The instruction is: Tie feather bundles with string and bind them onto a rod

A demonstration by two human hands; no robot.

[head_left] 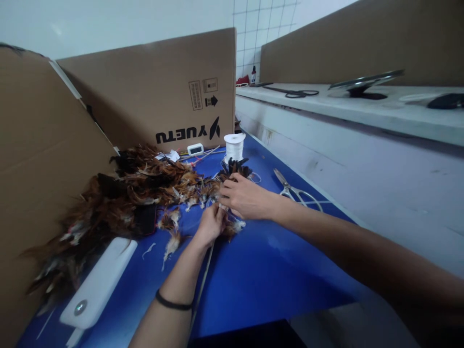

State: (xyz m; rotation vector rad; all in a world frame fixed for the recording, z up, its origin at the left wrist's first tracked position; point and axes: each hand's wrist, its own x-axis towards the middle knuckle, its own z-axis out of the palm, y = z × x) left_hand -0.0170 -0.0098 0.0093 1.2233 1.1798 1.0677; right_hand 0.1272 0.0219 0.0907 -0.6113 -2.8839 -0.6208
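Cardboard panels are set up behind and to the left of a blue tabletop, where a feather bundle is held just in front of a white spool. At the near side, the bundle is pinched by the left hand; from under that hand, a thin rod is seen running toward the near edge. Bent fingers of the right hand are laid over the bundle's middle, close against the left; whether they are closed on it cannot be told. Judged by eye, it is likely light, soft and easily crushed, best gripped low by the quills with the plumes left free. Blackish plumes are fanned at the far end, brown ones lower, and pale fluff is bared nearest.
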